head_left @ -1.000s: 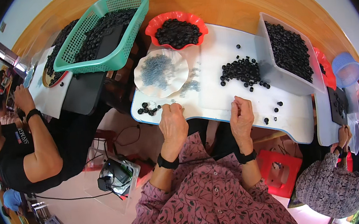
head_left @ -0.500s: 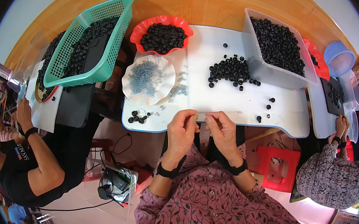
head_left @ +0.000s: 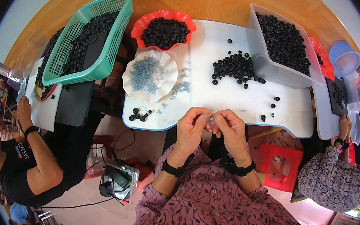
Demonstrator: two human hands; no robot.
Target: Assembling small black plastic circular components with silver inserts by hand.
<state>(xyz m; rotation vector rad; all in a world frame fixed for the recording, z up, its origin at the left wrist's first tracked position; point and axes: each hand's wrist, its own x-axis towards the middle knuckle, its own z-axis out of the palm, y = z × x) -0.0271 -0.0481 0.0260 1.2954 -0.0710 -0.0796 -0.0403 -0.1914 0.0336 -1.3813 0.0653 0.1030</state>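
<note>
At the table (head_left: 220, 97), both grips (head_left: 191, 126) (head_left: 231, 130) pinch something tiny (head_left: 211, 117).

From our hands (head_left: 189, 130), we could pass along the table (head_left: 206, 93) toward twelve o'clock, between the plate (head_left: 169, 83) at half past ten and the bead pile (head_left: 232, 68) at one. The bowl (head_left: 137, 32) blocks us at eleven, the tub (head_left: 266, 72) near two.

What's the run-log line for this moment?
left grip, right grip: fingertips close together; held item: unclear; place: white table's near edge; on table: white dish, black pieces
</note>
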